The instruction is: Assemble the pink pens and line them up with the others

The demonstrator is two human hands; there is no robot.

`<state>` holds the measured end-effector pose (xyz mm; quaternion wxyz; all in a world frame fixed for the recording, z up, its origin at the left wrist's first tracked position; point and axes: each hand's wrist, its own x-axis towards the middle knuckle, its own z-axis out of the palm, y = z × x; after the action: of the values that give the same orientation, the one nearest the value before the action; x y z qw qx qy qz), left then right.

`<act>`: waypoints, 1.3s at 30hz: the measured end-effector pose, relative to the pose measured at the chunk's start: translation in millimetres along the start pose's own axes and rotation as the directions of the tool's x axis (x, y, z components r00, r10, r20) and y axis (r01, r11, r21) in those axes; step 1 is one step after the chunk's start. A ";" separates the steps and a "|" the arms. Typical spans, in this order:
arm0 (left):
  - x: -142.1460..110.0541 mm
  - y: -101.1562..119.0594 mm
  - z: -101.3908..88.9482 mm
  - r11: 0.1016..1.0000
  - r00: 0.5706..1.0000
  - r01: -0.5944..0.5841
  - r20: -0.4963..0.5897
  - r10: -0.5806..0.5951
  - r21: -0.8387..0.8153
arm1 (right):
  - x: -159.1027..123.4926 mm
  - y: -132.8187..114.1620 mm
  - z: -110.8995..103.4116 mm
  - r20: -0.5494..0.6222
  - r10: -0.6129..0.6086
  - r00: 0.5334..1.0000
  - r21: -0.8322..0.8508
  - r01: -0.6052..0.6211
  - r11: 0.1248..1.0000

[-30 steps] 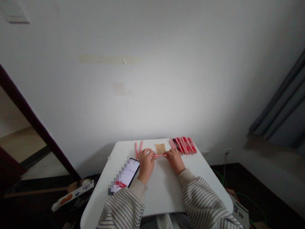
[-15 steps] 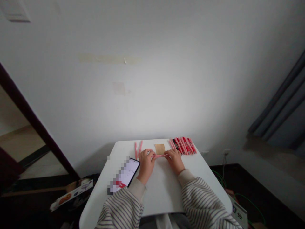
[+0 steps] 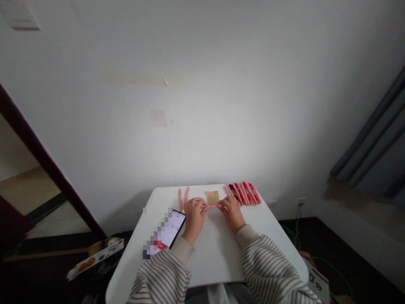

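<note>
Between the left hand [image 3: 194,214] and the right hand [image 3: 232,212], a thin pink stick [image 3: 211,206] lies level, each hand pinching one end above the white bench [image 3: 218,249]. Just beyond it sits a tan square [image 3: 212,197]; a phone [image 3: 167,230] rests beside the left hand, and a row of red and pink pens [image 3: 243,193] lies past the right.

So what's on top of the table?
On the table: a phone, two pink sticks, a tan square and a row of mostly red and pink pens. The left hand and right hand hold another pink stick. Whatever the hands, sleeves and phone cover can't be seen.
</note>
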<state>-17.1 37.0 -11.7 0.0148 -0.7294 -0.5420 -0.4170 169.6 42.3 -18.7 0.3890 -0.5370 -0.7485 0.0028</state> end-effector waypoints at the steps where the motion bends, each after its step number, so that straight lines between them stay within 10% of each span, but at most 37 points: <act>1: 0.0 0.3 -0.2 1.000 1.000 0.005 0.000 -0.005 0.003 | -0.2 -0.1 0.2 0.007 0.003 1.000 -0.002 -0.003 1.000; 39: 1.6 11.3 -10.9 0.996 0.999 0.035 -0.034 -0.033 0.082 | 1.5 -2.8 -5.1 0.033 0.069 0.997 -0.069 -0.066 0.995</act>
<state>-14.4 28.5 1.3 0.0468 -0.7119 -0.5708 -0.4064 170.1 40.3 -13.1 0.3569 -0.5748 -0.7364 0.0001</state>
